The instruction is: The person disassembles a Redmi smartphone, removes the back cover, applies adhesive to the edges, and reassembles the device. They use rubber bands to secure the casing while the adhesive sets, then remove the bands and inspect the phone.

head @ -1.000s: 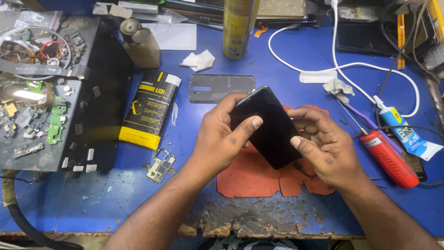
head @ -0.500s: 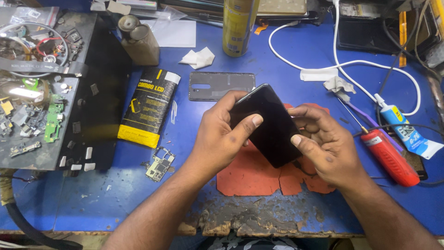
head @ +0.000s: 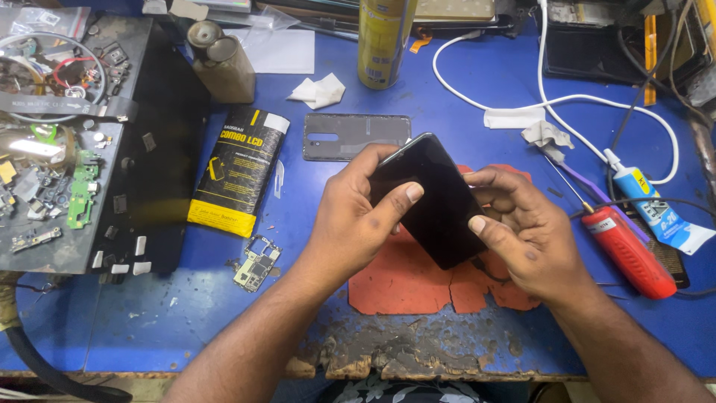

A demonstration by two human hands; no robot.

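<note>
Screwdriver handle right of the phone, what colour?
Red, with a dark tip end. The screwdriver lies on the blue bench, shown best in the head view.

L hand (head: 350,224) + R hand (head: 522,239) grip black phone (head: 436,201) | above red mat (head: 418,280) | blue bench (head: 186,321)

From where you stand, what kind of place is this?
It looks like a phone repair bench. Both hands, left hand and right hand, hold a dark phone over a worn blue table. A loose circuit board, a red-handled screwdriver and a detached back cover lie around it.
</note>
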